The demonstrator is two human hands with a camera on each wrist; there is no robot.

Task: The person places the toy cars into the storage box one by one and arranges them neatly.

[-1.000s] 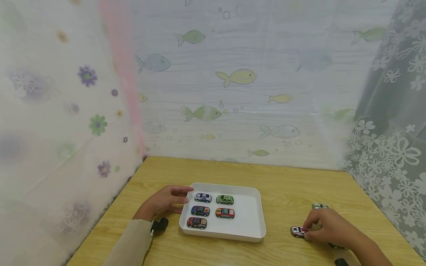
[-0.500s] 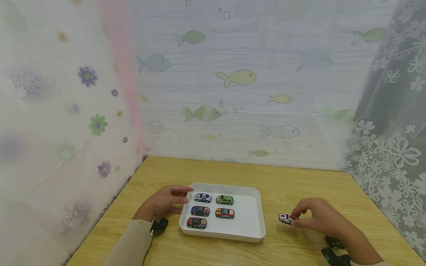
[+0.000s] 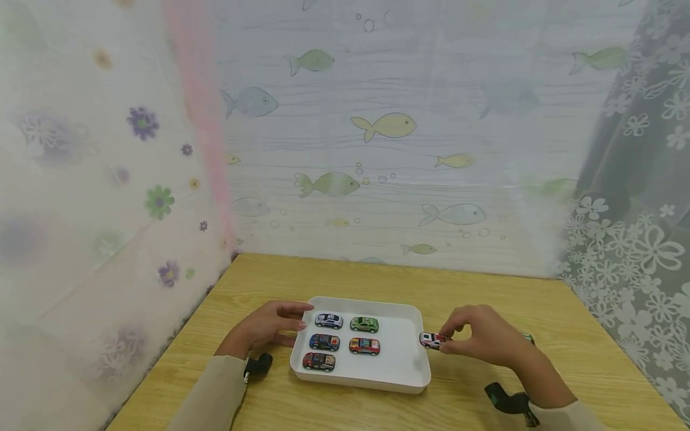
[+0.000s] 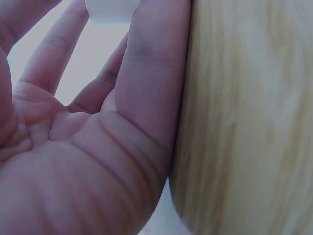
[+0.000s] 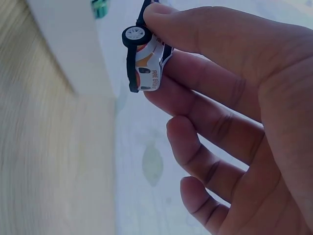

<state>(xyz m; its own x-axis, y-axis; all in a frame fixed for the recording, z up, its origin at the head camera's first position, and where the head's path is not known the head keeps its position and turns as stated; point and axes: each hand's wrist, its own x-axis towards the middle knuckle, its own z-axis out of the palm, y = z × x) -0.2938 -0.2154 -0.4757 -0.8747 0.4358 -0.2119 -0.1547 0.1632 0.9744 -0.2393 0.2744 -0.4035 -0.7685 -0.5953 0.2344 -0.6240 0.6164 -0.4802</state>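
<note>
My right hand (image 3: 480, 335) pinches a white and red toy car (image 3: 431, 340) between thumb and fingers, over the right rim of the white tray (image 3: 399, 365). Seen from the right wrist, the toy car (image 5: 150, 68) shows its wheel and one end, and the other fingers hang loosely bent. Along the tray's left side rests my left hand (image 3: 266, 326), its extended fingers touching the wall. Inside the tray stand a white car (image 3: 329, 321), a blue car (image 3: 324, 342) and a dark red car (image 3: 318, 361) in one column, with a green car (image 3: 364, 324) and a red-yellow car (image 3: 364, 346) beside them.
Behind the right wrist a bit of another green toy car (image 3: 528, 339) peeks out on the wooden table (image 3: 463, 287). Fish-patterned sheeting (image 3: 388, 179) closes off the back, and flowered sheets hang at both sides.
My right hand has lifted the white and red car off the table and carried it left to the tray's right rim. The left hand and the tray have stayed put.
</note>
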